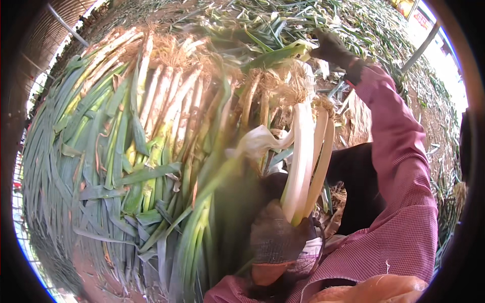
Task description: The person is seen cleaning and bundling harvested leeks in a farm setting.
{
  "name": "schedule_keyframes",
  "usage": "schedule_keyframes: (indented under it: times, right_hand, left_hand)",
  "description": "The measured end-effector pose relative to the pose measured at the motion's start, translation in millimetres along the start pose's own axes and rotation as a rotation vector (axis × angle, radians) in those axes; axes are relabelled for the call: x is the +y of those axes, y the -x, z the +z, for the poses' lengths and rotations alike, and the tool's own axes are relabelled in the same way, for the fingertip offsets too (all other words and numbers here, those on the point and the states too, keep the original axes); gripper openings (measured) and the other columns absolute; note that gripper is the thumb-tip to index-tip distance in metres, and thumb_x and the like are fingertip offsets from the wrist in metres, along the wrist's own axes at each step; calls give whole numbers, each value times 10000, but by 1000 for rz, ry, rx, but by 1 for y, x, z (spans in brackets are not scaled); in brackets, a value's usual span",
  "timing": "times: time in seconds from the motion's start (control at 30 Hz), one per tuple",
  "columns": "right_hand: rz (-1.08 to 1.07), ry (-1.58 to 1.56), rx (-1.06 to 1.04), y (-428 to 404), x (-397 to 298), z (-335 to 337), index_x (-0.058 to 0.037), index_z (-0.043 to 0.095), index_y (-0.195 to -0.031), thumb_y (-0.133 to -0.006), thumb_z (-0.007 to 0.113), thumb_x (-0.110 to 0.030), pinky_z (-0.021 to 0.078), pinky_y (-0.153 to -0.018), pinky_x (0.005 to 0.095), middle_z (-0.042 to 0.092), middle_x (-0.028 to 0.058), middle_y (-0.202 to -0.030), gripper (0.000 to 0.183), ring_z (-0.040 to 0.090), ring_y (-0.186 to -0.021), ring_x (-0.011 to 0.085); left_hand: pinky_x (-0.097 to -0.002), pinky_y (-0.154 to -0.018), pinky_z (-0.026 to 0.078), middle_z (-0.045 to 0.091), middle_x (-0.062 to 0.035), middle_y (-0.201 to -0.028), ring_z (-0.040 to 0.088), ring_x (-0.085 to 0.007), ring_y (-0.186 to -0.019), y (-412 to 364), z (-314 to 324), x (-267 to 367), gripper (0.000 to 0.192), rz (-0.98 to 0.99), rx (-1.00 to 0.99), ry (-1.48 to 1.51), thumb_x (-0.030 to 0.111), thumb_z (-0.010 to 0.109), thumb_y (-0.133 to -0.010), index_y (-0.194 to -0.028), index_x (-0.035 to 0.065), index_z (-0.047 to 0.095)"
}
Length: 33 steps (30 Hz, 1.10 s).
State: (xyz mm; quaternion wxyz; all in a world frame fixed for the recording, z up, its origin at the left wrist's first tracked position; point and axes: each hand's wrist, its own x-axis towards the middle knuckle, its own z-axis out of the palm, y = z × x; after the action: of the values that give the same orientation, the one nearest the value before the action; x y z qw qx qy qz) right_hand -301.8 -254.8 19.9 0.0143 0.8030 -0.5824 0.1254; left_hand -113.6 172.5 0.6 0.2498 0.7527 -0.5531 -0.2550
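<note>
My left hand [274,235], in a dark knit glove, grips several large green onions or leeks; their pale, peeled stalks [299,151] point away from me, roots uppermost. A loose whitish sheath [257,141] hangs off to their left, joining a blurred green leaf. Beyond the stalks, my right hand [333,49] is stretched out, also in a dark glove, its fingers looking spread. The end of a broad green leaf [280,55] is beside its fingertips; whether they touch is unclear. A large row of unpeeled stalks [170,102] with brown roots lies to the left.
Cut and discarded leaves [371,34] cover the ground ahead and to the right. Long green tops [75,181] spread over the left side towards me. My dark-clad leg [356,178] is right of the held stalks. Metal poles [420,49] stand at the upper edges.
</note>
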Motion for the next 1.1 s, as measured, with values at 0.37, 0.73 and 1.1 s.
schedule_keyframes:
  times: [0.37,0.73,1.1]
  right_hand:
    - [-971,43,-448,115,-155,-20,-106,698,-671,-723,681,-294,502,-577,418,668,80,-693,196,668,-678,296]
    - [-187,564,218,36,32,-46,14,529,-1275,-785,747,-255,434,-964,513,596,197,-1181,600,548,-1146,356]
    - [-1254,140,155,220,-122,-45,-47,494,-1366,-808,689,-284,279,-1159,564,525,101,-1378,636,477,-1313,252]
  left_hand:
    - [-476,-657,532,604,-160,-786,634,-361,-700,10,10,1,432,131,88,-107,305,807,-670,-894,44,545]
    - [-449,-788,561,680,-196,-928,689,-383,-852,1,-6,0,548,-139,-49,28,305,822,-654,-1077,34,604]
    - [-447,-701,557,691,-229,-761,705,-389,-741,-8,-22,0,605,-99,-72,50,389,838,-619,-970,-46,605]
